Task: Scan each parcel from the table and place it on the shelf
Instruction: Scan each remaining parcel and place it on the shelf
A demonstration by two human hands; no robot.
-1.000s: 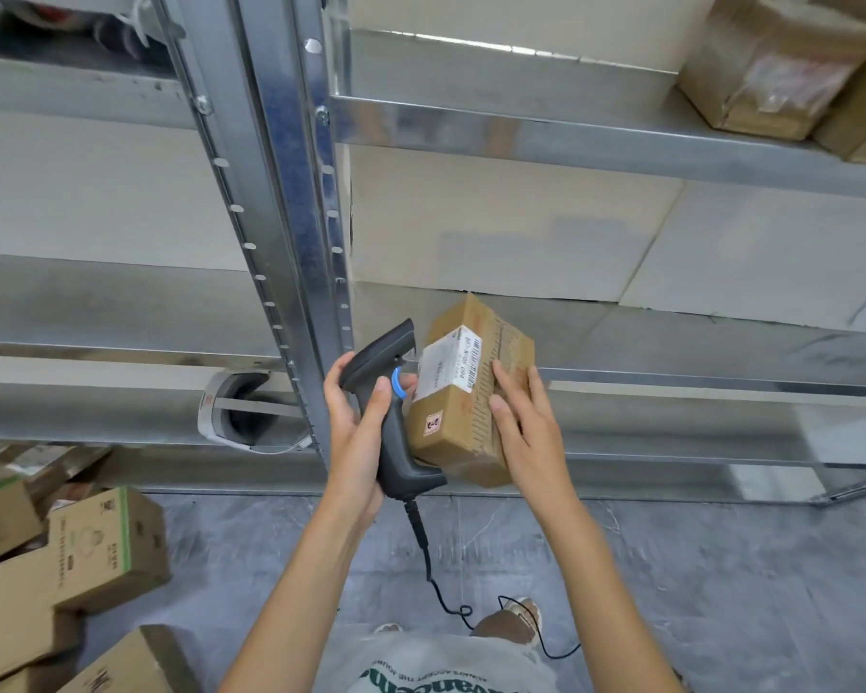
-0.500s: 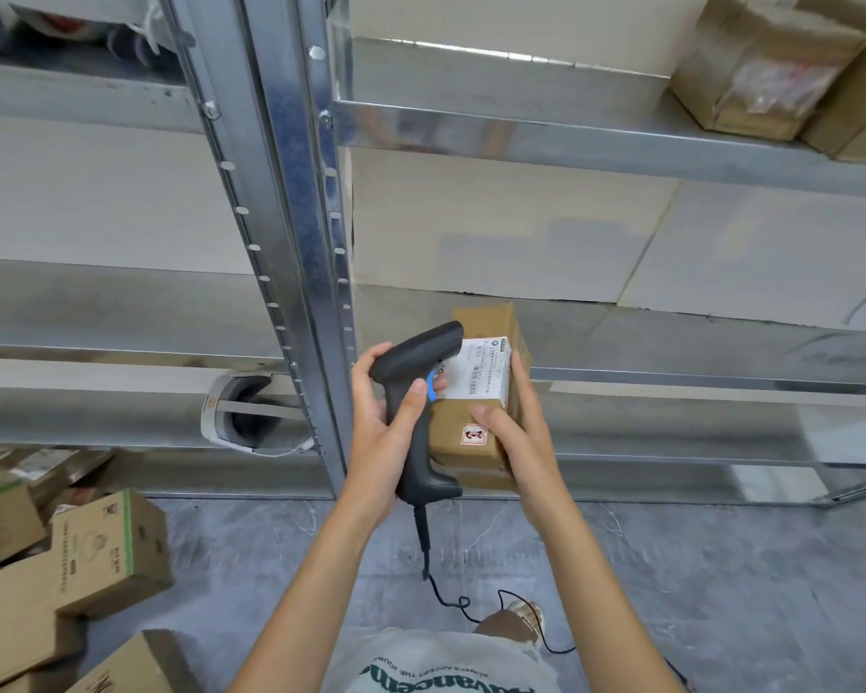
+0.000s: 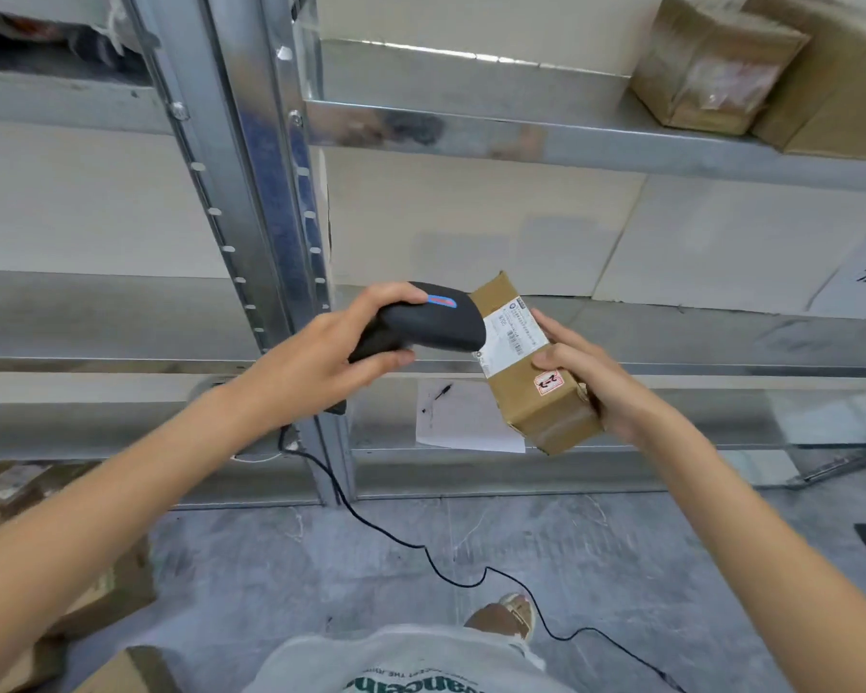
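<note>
So the scanner (image 3: 428, 322) has swung round since a second ago — it was upright beside the label, now its nose lies flat over the white label (image 3: 516, 335). Left hand (image 3: 341, 352) is wrapped around the scanner's grip, right hand (image 3: 593, 380) clamped on the parcel (image 3: 536, 392), tilted, in the air in front of the shelf (image 3: 721, 367). Looks like the scan's happening right now — shelving comes next, I'd guess.

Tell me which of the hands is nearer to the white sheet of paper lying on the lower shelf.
Right. The right hand, holding the parcel, sits just right of the white sheet of paper; the left hand, gripping the scanner, is farther off, up and to its left.
</note>
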